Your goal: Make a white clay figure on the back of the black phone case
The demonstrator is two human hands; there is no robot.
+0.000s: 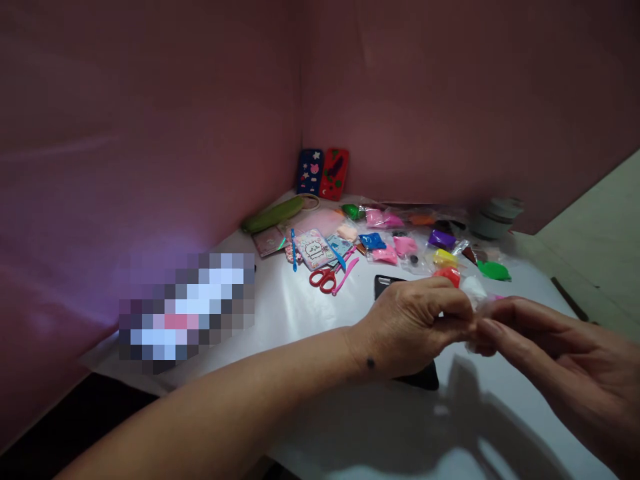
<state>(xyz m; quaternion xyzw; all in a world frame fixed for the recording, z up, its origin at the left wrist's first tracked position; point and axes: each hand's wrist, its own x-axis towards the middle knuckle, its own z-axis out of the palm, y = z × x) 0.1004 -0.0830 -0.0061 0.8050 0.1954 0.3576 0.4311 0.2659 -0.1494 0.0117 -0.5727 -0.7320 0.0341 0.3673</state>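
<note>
My left hand (415,327) and my right hand (545,347) meet above the white table (310,313). Both pinch a small clear plastic packet (475,293) with a white lump inside. The fingers of both hands are closed on the packet's edges. Under my left hand lies a black phone case (385,285), mostly hidden. Just behind the hands lie several small bags of coloured clay (400,243) in pink, blue, purple, yellow, red and green.
Red scissors (325,277), a blue tool (293,250) and small printed cards (315,248) lie left of the clay. Two decorated phone cases (323,173) lean in the pink corner. A green pouch (273,215) lies at the wall, and a grey jar (495,217) stands at the back right.
</note>
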